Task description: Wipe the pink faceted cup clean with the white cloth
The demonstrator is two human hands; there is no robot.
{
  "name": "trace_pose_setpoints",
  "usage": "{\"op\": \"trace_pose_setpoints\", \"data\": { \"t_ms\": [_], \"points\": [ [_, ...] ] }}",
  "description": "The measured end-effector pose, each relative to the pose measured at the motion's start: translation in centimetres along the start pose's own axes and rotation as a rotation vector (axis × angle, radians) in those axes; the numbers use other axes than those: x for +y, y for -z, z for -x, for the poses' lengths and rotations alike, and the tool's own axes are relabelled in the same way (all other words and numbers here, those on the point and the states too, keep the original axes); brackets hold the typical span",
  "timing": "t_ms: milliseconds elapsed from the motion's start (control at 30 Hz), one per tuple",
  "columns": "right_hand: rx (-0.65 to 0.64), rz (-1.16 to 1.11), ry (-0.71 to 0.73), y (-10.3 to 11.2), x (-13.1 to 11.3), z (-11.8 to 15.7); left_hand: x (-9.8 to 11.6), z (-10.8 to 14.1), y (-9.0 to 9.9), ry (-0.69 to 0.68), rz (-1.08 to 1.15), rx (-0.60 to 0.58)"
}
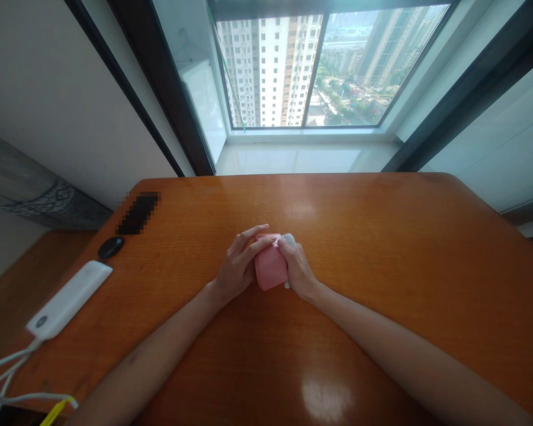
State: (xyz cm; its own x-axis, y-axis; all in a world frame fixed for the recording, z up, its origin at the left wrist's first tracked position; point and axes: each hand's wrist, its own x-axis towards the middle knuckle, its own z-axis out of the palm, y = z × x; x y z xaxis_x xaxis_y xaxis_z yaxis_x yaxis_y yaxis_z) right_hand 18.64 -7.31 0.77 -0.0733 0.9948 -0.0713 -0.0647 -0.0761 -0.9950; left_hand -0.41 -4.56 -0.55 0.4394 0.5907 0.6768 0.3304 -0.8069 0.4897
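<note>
A small pink object (271,267) with a rounded, boxy shape is between my two hands, over the middle of the wooden table (382,248). My left hand (242,260) lies against its left side and top, with the fingers stretched and a little apart. On its right side, my right hand (297,266) grips it, the thumb pressed near the top. A pale grey-white part (288,239) shows beside the thumb, and a bit of it shows lower down too. The fingers under my right hand are mostly hidden.
A white power strip (71,299) with white cables (24,397) lies along the table's left side. Beyond it are a black oval object (111,247) and a pixelated dark item (138,213). A window (311,71) stands behind the table's far edge.
</note>
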Motion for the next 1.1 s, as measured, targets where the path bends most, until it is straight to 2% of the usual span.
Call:
{"op": "trace_pose_setpoints", "data": {
  "t_ms": [133,700,1100],
  "points": [
    [0.006,-0.011,-0.008,-0.1,-0.2,0.0,0.1,-0.2,0.1,-0.024,0.007,-0.017],
    [0.062,-0.021,-0.055,-0.3,-0.4,-0.2,0.8,-1.5,0.1,0.065,0.124,-0.039],
    [0.033,-0.032,-0.051,0.0,0.0,0.0,0.9,-1.9,0.3,0.123,0.125,-0.066]
  ]
}}
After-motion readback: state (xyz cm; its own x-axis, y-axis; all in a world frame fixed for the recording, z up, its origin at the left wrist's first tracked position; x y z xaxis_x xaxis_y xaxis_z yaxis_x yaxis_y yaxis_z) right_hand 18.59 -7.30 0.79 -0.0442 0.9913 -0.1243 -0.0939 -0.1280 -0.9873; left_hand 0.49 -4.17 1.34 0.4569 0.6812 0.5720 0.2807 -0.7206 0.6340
